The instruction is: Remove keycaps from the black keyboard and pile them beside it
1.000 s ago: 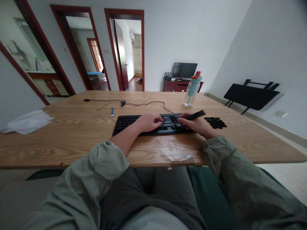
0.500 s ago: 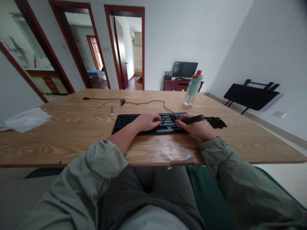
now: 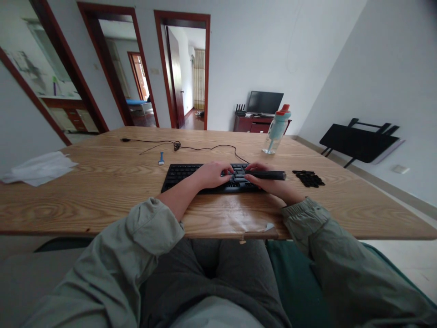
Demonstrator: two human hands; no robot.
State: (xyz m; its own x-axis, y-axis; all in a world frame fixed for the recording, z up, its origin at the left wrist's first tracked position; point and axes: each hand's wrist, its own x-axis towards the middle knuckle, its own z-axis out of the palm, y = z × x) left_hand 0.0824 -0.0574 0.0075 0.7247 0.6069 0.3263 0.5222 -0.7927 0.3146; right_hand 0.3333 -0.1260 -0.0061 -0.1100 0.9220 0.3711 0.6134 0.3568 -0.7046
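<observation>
A black keyboard (image 3: 186, 175) lies on the wooden table (image 3: 102, 191) in front of me. My left hand (image 3: 213, 174) rests on its middle keys with the fingers curled down on them. My right hand (image 3: 273, 184) is closed on a long black bar-shaped piece (image 3: 269, 175), held level over the keyboard's right part; its left end meets my left fingertips. A heap of loose black keycaps (image 3: 309, 178) sits just right of the keyboard.
The keyboard's cable (image 3: 205, 148) runs across the table behind it, with a small blue tool (image 3: 161, 158) beside it. A drinking bottle (image 3: 276, 130) stands at the back right. White cloth (image 3: 39, 167) lies at the left edge.
The black piece in my right hand has swung from tilted up at its right end to level and shifted left toward my left hand. The left hand stayed on the keys.
</observation>
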